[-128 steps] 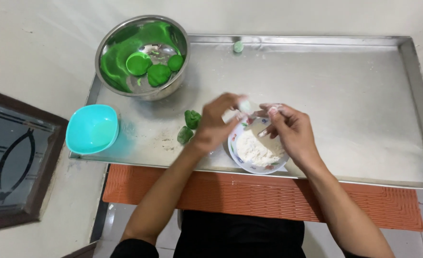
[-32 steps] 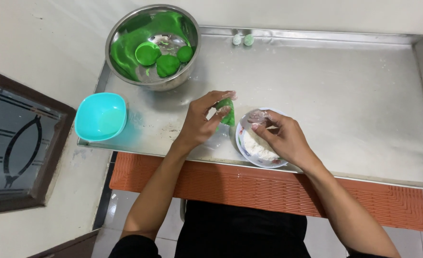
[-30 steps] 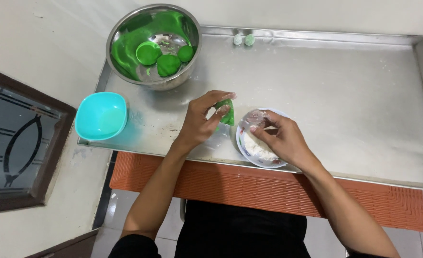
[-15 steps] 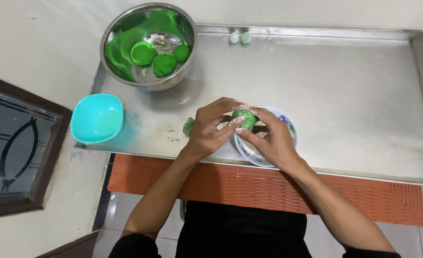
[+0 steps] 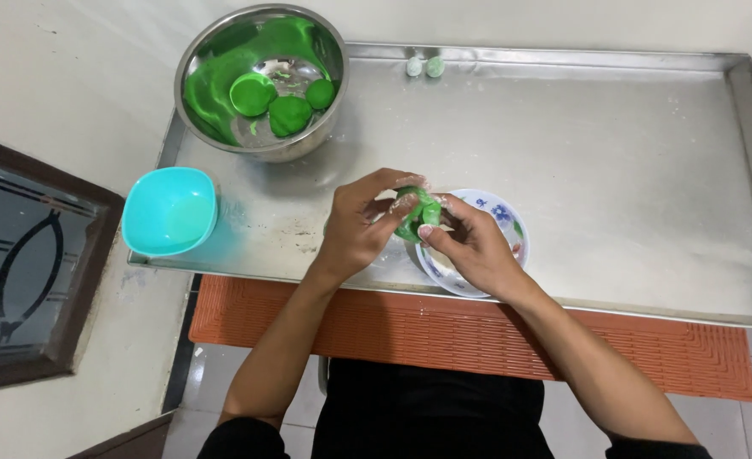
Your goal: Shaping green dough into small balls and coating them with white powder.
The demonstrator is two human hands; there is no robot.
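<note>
Both hands meet over the near middle of the steel tray (image 5: 614, 170), pinched together around one piece of green dough (image 5: 416, 214). The left hand (image 5: 361, 223) comes in from the left side, fingers curled over the top and left of the dough, thumb underneath, gripping it. The right hand (image 5: 471, 246) comes from the right, fingers closed onto the right edge of the same dough piece, thumb pressed near its lower front. The dough sits between the two sets of fingertips, mostly hidden, only a small green patch showing; whether it is folded or flat cannot be told.

Directly under and behind the right hand is a small white floral bowl (image 5: 505, 219) resting on the tray; its contents are covered by the hand. The dough is held just above the bowl's left rim, not touching the tray.

At the far left corner of the tray stands a steel mixing bowl (image 5: 261, 81), smeared green inside, with three green dough balls (image 5: 284, 95) in it. A turquoise plastic bowl (image 5: 170, 211) sits at the tray's left near corner. Two small pale-green dough pellets (image 5: 424, 66) lie side by side at the far rim. An orange ribbed mat (image 5: 444, 327) lies below the tray's near edge.
</note>
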